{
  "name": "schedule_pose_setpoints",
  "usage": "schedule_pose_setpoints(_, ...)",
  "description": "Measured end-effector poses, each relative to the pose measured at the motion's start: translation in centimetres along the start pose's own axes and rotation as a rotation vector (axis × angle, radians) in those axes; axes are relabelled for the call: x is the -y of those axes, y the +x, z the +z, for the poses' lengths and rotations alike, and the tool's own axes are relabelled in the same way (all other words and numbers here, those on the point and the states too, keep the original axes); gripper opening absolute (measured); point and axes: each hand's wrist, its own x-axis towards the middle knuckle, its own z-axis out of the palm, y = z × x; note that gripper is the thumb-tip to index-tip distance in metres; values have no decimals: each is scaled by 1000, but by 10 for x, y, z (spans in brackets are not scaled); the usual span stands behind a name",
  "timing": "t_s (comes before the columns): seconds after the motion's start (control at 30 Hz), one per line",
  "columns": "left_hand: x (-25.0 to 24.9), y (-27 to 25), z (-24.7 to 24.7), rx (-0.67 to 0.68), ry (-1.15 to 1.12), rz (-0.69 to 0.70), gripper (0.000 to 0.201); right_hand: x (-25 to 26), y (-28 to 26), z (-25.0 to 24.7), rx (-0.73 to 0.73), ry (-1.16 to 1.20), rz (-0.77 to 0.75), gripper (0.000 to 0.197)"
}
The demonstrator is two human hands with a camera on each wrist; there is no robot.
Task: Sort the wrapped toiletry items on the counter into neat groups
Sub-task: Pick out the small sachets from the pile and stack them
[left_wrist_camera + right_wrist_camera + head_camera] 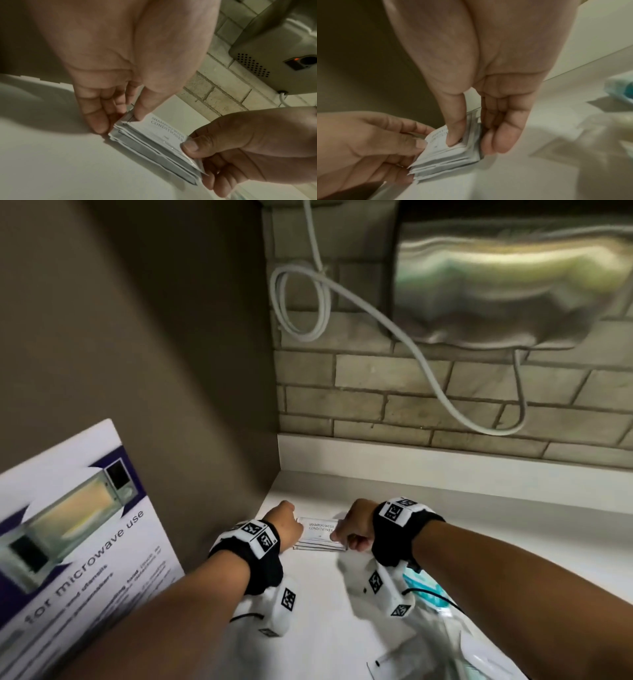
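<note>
stack of shampoo sachets (154, 143) on tabletop (322, 594) corner, pinched at opposite short ends by left hand (284, 529) and right hand (354, 527). likely light, thin, slick, prone to fanning; best squeezed by the edges.

A small stack of flat white sachets (320, 534), the top one printed "Shampoo with Conditioner", lies on the white counter (479, 542) near the corner.
</note>
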Motion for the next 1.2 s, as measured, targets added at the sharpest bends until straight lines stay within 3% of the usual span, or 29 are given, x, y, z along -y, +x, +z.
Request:
schedule_pose_setpoints(0.33,-5,6,1,-6,89,56,51,-5,1,5,-13,154,29,34)
schedule_pose_setpoints(0.47,-12,0,-6,29,228,122,51,4,-1,2,-52,-140,-30,12)
schedule_pose_setpoints(0.57,-23,-11,-15,75,312,177,61,11,-1,3,-13,-186,-68,59)
schedule_pose_setpoints(0.63,-31,-19,-19,126,378,212,73,13,0,4,33,-266,-94,77)
schedule_pose_setpoints(0.7,-39,-23,-23,173,484,246,77,13,7,4,-14,-444,-119,63)
schedule_pose_setpoints(0.77,-44,-22,-24,197,576,278,69,17,8,6,-68,-604,-120,39)
schedule_pose_setpoints(0.9,-48,-22,-25,191,662,314,49,22,17,11,-90,-736,-82,41)
schedule_pose_setpoints(1.2,-44,-18,-28,194,602,302,52,17,21,10,-93,-709,-163,39)
